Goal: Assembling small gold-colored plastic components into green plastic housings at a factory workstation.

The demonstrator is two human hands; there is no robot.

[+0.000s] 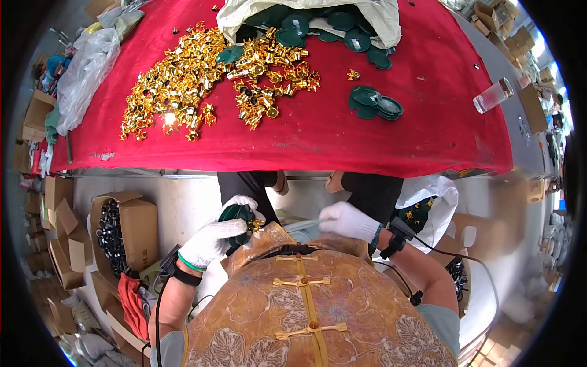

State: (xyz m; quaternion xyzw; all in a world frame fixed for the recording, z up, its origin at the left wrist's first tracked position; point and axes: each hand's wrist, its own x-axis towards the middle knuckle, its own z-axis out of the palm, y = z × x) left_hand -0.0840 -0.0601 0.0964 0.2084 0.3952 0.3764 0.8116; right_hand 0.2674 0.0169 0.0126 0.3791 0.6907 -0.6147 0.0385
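My left hand [219, 240], in a white knit glove, is closed round a stack of dark green discs [235, 214] above my lap. A shiny gold clawed piece [255, 226] sits at the stack's right side, by my fingertips. My right hand [350, 221], gloved too, is over my lap to the right, apart from the stack. Motion smears its curled fingers, and whether anything is in them does not show. On the red-covered table [293, 147] in front lies a large heap of gold clawed pieces [177, 79].
A white sack [385, 15] spills green discs [356, 40] at the table's back; more discs [374, 103] lie nearer. A clear glass [493, 96] rests at the right. A white bag [443, 202] and a carton of black parts [137, 232] flank my legs.
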